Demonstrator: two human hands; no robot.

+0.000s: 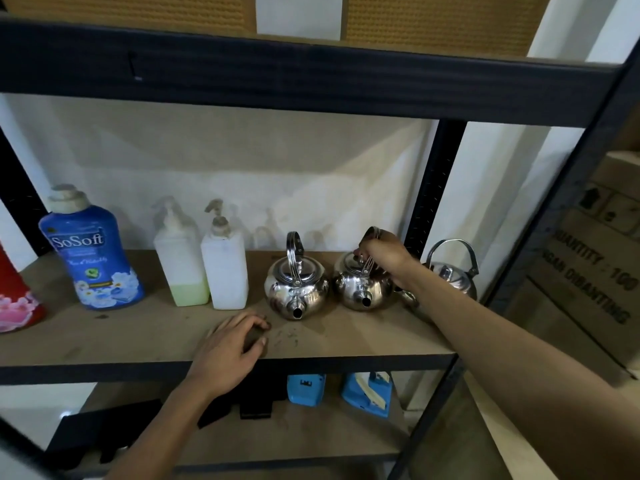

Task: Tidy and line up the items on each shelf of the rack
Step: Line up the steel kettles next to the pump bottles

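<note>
1. Centre right: our right hand [381, 252], grip curled round the handle of the middle round steel kettle [360, 289], apparently aligns it on the brown wooden shelf [138, 341].
2. Lower centre: our left hand [232, 344] rests slack, likely bracing.

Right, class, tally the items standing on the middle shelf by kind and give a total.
Shiny steel kettles: 3
White plastic pump bottles: 2
Blue plastic SoSoft bottle: 1
Red flowered container: 1
Total: 7

Left kettle [296, 292], middle kettle [360, 289] upright, side by side, spouts forward.
</note>
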